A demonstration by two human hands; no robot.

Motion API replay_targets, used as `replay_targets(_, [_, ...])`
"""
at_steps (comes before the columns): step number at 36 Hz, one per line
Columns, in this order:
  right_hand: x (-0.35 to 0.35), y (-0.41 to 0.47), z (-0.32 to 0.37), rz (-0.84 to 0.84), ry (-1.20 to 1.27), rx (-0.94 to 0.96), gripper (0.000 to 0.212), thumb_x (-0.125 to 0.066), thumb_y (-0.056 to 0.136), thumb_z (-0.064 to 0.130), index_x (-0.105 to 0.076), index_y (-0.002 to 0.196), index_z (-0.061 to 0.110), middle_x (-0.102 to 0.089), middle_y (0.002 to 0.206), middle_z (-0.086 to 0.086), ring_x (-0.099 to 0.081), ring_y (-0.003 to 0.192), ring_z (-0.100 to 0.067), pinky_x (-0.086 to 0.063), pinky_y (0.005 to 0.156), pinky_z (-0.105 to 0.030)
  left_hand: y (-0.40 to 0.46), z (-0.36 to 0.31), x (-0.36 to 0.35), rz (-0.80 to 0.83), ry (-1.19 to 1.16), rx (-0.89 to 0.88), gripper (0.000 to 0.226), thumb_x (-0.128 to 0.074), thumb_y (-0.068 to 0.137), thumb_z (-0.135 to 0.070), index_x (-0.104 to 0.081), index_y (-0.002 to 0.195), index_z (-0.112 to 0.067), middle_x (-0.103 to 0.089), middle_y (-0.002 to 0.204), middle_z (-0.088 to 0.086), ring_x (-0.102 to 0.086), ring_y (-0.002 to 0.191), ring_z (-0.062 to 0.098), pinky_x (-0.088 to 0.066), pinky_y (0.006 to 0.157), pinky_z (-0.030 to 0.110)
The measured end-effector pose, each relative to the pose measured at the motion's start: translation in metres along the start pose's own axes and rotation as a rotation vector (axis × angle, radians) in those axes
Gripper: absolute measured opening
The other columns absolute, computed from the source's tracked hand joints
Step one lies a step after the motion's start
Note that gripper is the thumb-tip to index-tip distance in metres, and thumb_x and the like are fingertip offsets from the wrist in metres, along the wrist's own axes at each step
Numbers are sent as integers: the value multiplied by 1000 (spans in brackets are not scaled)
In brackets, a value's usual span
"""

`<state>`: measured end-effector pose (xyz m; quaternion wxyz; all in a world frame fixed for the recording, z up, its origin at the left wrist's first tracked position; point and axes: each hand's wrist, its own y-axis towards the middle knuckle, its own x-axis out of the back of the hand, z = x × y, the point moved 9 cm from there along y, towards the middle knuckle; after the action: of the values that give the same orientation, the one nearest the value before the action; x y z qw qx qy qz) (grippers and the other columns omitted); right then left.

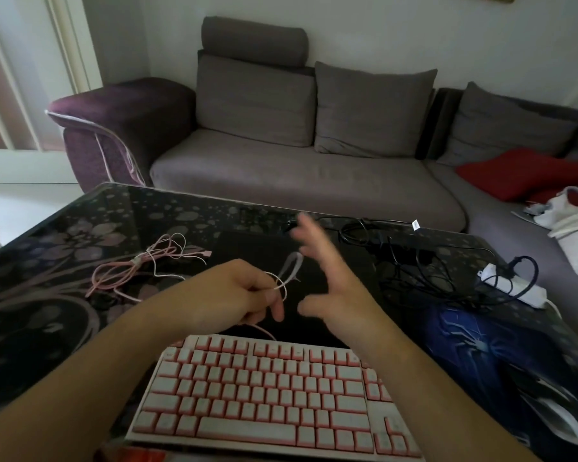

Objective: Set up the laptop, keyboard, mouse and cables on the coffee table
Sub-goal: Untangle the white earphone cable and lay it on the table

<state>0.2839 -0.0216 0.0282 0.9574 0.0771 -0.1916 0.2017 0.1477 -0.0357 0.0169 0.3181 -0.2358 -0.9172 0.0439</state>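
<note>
A closed black laptop (261,261) lies at centre on the glossy floral coffee table (64,261), the pink-and-white keyboard (267,398) at 6 o'clock. The left hand (234,295) pinches a thin twist tie (286,278); the right hand (327,278) is spread, blurred. Tangled black cables (407,261) sprawl at 3 o'clock, a bundled pink cable (137,265) at 9.

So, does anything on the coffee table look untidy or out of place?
Yes. The black cables lie in a loose tangle at the far right beside the white power strip, and the pink cable sprawls half-unbundled on the left. The keyboard sits slightly askew.
</note>
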Motion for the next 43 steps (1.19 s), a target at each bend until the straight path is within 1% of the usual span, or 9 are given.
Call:
replay_targets(3, [-24, -2, -3, 200, -289, -31, 53, -66, 97, 4, -64, 131, 45, -74, 118, 20, -66, 116, 5, -40, 116, -32, -4, 4, 15, -74, -11, -13, 33, -49, 108, -22, -76, 90, -24, -61, 65, -6, -54, 59, 5, -43, 66, 27])
replay_targets(5, [-23, -2, -11, 167, -342, -123, 22, -67, 101, 20, -73, 108, 39, -76, 92, 15, -71, 91, 3, -54, 101, -33, -4, 16, 39, -259, -80, 50, 32, -50, 107, -20, -75, 87, -21, -60, 61, -7, -54, 55, 6, -43, 61, 27])
replay_targets(12, [34, -7, -23, -146, -12, -196, 17, -66, 101, 15, -79, 93, 20, -67, 65, 9, -58, 54, -5, -52, 79, -39, -18, 74, 92, -731, -823, 271, 33, -38, 107, -7, -53, 77, -13, -44, 63, 1, -40, 43, 9, -31, 33, 17])
replay_targets(16, [61, -11, -29, -277, 116, -184, 21, -63, 102, 7, -79, 89, 8, -54, 55, 2, -47, 49, -10, -52, 70, -36, -19, 81, 84, -832, -1198, 299, 37, -39, 109, -9, -51, 74, -11, -62, 69, 8, -56, 71, 15, -51, 68, 28])
replay_targets(19, [61, -11, -32, -282, 208, -191, 22, -59, 104, 5, -75, 89, 4, -48, 55, 1, -42, 48, -12, -43, 56, -32, -14, 55, 69, -645, -1408, -6, 34, -41, 107, -17, -54, 75, -15, -81, 106, 12, -72, 111, 23, -51, 101, 47])
replay_targets(22, [44, -11, -26, -187, 157, -159, 20, -59, 104, 9, -75, 93, 9, -51, 57, 4, -41, 48, -9, -35, 49, -24, -7, 25, 49, -428, -1566, -225, 30, -45, 103, -21, -50, 74, -17, -78, 96, 8, -77, 91, 18, -55, 96, 50])
replay_targets(26, [32, -11, -17, -152, 44, -112, 20, -62, 104, 13, -78, 93, 16, -56, 58, 7, -44, 47, -5, -36, 49, -18, 3, 3, 26, -247, -1384, -153, 30, -51, 100, -29, -49, 71, -21, -22, 67, -5, -21, 51, 10, -27, 45, 20])
replay_targets(35, [33, -16, 1, -129, -12, 40, 17, -71, 97, 5, -79, 94, 20, -67, 70, 9, -61, 67, -3, -54, 74, -26, 14, -36, -16, -178, 133, -70, 15, -57, 102, -41, -64, 116, -41, -68, 103, -16, -65, 92, -1, -50, 81, 24])
replay_targets(43, [48, -12, -1, -302, -202, 75, 22, -75, 94, 8, -74, 93, 30, -67, 74, 11, -64, 68, -5, -55, 69, -16, -2, -39, 15, -341, -205, -238, 30, -56, 103, -16, -71, 80, -28, -61, 64, -11, -52, 53, 0, -38, 57, 19])
